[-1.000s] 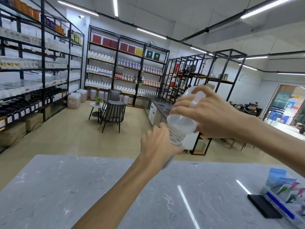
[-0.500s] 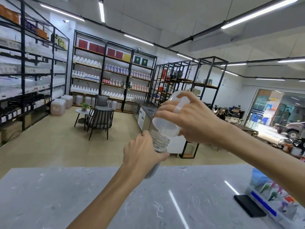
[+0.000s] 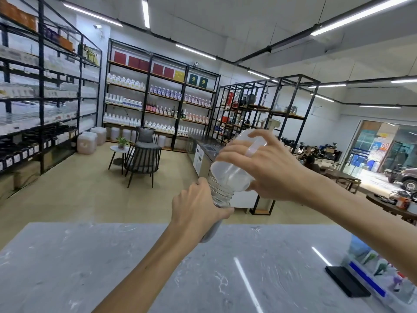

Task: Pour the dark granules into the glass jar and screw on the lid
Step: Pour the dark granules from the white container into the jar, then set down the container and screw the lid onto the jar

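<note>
My left hand (image 3: 198, 211) grips the clear glass jar (image 3: 221, 194) around its body, holding it up above the far edge of the grey marble table (image 3: 112, 267); only the jar's threaded neck shows above my fingers. My right hand (image 3: 266, 168) holds a translucent white plastic cup (image 3: 232, 175) tipped mouth-down against the jar's opening. No dark granules are visible in the cup or the jar. I see no lid.
A black flat pad (image 3: 347, 286) and a clear box with colourful packets (image 3: 383, 274) lie at the table's right edge. Beyond the table stand black shelving racks (image 3: 158, 105), a chair (image 3: 142, 159) with a small round table, and a counter.
My view has swung slightly between frames. Both hands stay together, the cup still tipped over the jar's mouth, the grips unchanged.
</note>
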